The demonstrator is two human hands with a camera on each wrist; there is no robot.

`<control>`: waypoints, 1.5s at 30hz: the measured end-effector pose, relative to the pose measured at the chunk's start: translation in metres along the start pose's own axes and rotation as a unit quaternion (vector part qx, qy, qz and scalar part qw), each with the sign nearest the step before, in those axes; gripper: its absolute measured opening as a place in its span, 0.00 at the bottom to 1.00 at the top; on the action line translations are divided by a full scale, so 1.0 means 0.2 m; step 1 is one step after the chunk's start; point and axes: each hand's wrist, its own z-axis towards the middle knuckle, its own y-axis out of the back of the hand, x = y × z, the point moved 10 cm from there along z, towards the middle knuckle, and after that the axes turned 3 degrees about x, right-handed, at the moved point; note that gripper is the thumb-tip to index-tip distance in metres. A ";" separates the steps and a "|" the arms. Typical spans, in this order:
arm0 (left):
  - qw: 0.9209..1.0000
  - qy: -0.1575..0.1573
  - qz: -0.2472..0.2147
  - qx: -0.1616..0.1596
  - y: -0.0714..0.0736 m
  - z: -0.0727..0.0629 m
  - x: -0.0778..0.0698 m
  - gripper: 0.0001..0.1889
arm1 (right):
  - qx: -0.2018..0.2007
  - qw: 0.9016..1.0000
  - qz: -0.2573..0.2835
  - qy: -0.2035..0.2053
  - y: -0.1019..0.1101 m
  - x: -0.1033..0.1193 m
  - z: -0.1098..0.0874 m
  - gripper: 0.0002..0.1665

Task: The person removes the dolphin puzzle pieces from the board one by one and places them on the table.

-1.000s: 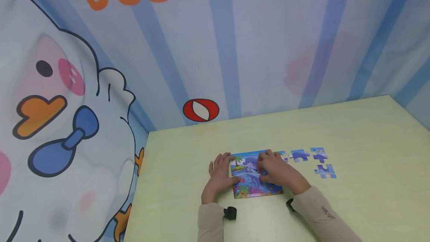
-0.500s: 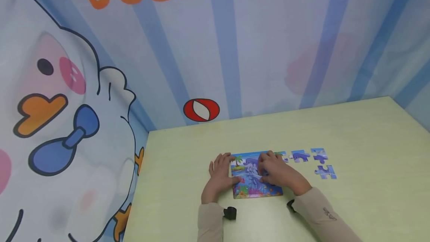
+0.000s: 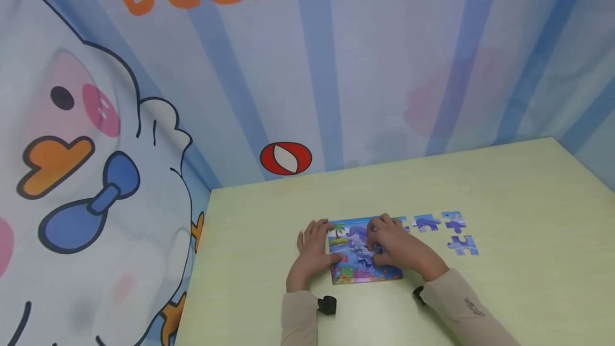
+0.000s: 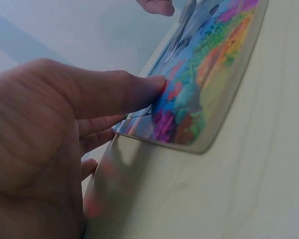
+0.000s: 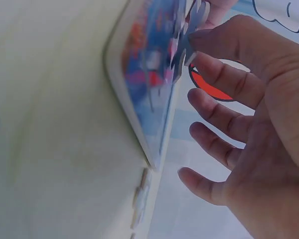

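The right hand [image 3: 396, 244] is pinching one puzzle piece [image 5: 184, 46] between thumb and fingertip, holding it tilted over the dolphin board [image 3: 346, 275]; its remaining fingers are curving loosely apart. Against the frame half a second earlier, this hand is sitting slightly further right, its thumb a little nearer the board's near edge. The left hand [image 3: 312, 255] is keeping its place — fingers extended and spread along the board's left side, thumb resting on the top face. The board is lying flat on the pale counter [image 3: 509, 191], its position unchanged. Four loose pieces [image 3: 426, 222] are lying to its right, as before: three in a far row, the nearest partly hidden behind the right hand, and one closer to the person. Two beige sleeves [image 3: 300, 316] and two black wrist devices [image 3: 328, 305] are showing. The backdrop [image 3: 375, 68] is bearing one red-and-white ball print [image 3: 285, 158].
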 end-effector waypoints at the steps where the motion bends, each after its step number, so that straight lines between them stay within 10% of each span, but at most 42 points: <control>1: 1.000 -0.001 0.001 0.000 0.00 0.00 0.00 0.35 | -0.002 1.000 0.004 -0.001 0.01 0.00 0.00 0.15; 45: 1.000 -0.013 0.007 0.000 0.00 0.00 -0.01 0.35 | -0.090 0.995 -0.034 -0.019 0.24 -0.17 -0.37 0.17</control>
